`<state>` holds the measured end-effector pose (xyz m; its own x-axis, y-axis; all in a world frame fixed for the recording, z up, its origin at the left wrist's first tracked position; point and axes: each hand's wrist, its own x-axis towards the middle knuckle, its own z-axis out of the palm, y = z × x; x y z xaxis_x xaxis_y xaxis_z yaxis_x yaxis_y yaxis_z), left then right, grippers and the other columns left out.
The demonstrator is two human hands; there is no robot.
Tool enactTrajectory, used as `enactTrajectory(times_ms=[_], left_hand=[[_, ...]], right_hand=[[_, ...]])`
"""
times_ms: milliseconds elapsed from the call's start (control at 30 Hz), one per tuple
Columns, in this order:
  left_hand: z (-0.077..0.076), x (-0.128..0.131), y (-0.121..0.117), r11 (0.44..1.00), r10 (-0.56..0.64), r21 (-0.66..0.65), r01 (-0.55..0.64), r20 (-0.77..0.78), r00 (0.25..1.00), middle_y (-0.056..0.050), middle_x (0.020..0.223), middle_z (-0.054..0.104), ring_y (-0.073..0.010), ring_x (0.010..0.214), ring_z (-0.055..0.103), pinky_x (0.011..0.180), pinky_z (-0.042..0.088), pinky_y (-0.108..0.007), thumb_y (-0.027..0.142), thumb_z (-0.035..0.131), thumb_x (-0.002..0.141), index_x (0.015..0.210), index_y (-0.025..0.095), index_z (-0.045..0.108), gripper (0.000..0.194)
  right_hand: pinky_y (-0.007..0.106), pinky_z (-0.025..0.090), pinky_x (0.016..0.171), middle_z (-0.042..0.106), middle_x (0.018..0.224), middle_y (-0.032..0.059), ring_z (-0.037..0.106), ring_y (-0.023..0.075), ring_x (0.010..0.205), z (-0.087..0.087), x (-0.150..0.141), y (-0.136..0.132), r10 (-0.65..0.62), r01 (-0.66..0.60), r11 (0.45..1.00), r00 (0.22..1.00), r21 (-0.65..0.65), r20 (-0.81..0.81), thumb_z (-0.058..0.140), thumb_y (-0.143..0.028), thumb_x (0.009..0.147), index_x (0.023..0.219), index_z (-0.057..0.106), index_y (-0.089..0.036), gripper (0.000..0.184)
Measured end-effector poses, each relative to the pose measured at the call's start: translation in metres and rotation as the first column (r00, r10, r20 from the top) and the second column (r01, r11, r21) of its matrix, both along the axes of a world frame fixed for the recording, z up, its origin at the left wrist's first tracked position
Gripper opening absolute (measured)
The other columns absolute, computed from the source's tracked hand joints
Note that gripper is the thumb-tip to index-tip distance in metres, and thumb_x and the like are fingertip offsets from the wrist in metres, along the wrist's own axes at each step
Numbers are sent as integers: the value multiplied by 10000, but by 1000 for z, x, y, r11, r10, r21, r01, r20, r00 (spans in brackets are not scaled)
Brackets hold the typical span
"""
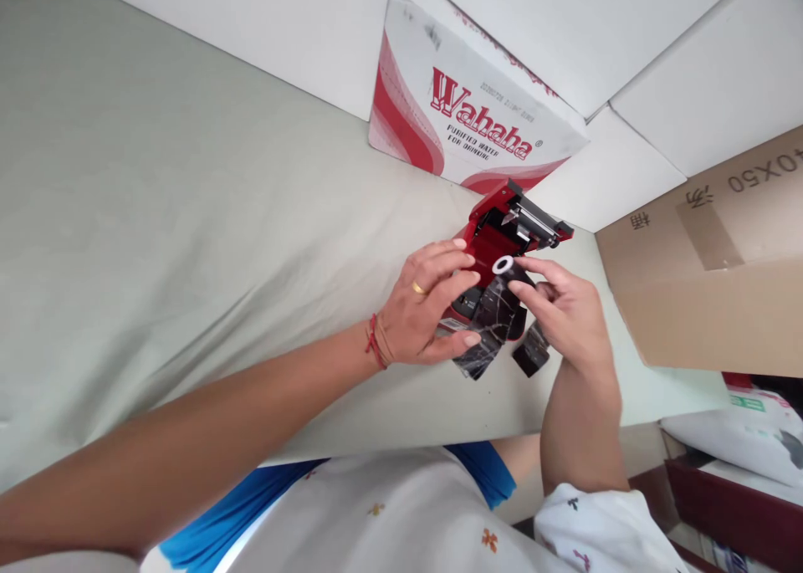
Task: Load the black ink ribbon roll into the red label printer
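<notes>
A small red label printer (508, 230) lies on the pale table (188, 222) with its lid swung up. My left hand (427, 309), with a gold ring and a red wrist cord, rests against the printer's near side, fingers curled around it and thumb pressing a black plastic wrapper (486, 339). My right hand (565, 309) pinches a dark-wrapped roll with a white core (503, 265) just over the printer's open bay. A loose piece of the black wrapper (532, 351) hangs under my right palm.
A red and white Wahaha water carton (464, 96) stands behind the printer against the white wall. A brown cardboard box (715, 263) sits at the right table edge. Bags and a dark crate (740, 464) lie below on the right.
</notes>
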<state>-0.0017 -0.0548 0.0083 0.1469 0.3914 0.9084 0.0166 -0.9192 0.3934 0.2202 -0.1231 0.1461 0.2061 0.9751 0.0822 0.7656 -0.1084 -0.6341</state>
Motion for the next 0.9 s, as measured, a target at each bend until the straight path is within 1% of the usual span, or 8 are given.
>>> enactTrajectory(times_ms=[67,167,267,400,500,667,800,900], left_hand=[[2,0,-4,998,25,63,-24,-11,1000,-158,1465,761,-389,1542,667,1280,569,-635,619,649,1095,1591,277,590,606],[8,0,-8,986,79,150,-73,-39,996,-132,1406,818,-340,1498,719,1268,592,-577,533,619,1120,1438,257,693,428],[17,0,-12,971,115,219,-96,-78,990,-105,1276,870,-291,1387,792,1210,629,-496,466,614,1123,1259,235,744,297],[23,1,-17,960,159,245,-132,-97,982,-43,1100,897,-218,1220,854,1143,631,-410,273,665,1077,1113,233,754,103],[24,3,-19,956,172,258,-139,-111,979,-18,1104,906,-193,1234,852,1113,619,-390,198,676,1066,1102,254,769,114],[24,3,-21,946,216,277,-170,-144,966,-19,1106,910,-176,1225,839,1093,602,-369,180,666,1078,1143,233,802,160],[23,4,-23,937,257,288,-200,-175,951,-15,1136,904,-173,1212,813,1073,592,-366,215,664,1094,1184,236,819,180],[22,5,-23,937,261,282,-206,-174,949,5,1134,899,-160,1195,803,1075,590,-350,228,658,1111,1163,252,823,175]], right_hand=[[367,537,738,671,765,4,538,166,657,-11,-10,17,26,-29,999,995,31,93,775,-504,938,1275,901,-198,473],[423,591,893,785,887,61,687,236,814,-18,-13,31,11,-23,998,976,51,217,715,-495,972,1302,901,-204,478],[451,606,970,828,933,83,771,288,939,-18,-13,37,-14,6,1000,957,29,288,708,-488,998,1331,897,-202,478],[458,620,1022,871,1017,91,820,311,1045,-18,-14,41,-10,6,1000,952,14,307,699,-469,1013,1347,898,-221,461],[479,623,1080,901,1149,92,835,316,1093,-21,-14,46,6,-6,1000,951,0,308,695,-448,1008,1358,896,-237,455],[523,636,1130,903,1277,80,848,311,1130,-24,-13,49,21,-18,1000,942,-13,334,653,-385,1017,1347,897,-279,424],[513,634,1185,854,1423,103,806,312,1313,-19,-10,35,134,-155,986,955,59,266,679,-470,1066,1326,888,-272,388],[541,639,1174,834,1411,128,774,333,1354,-13,-4,25,118,-156,980,955,124,273,704,-536,1082,1419,854,-273,453]])
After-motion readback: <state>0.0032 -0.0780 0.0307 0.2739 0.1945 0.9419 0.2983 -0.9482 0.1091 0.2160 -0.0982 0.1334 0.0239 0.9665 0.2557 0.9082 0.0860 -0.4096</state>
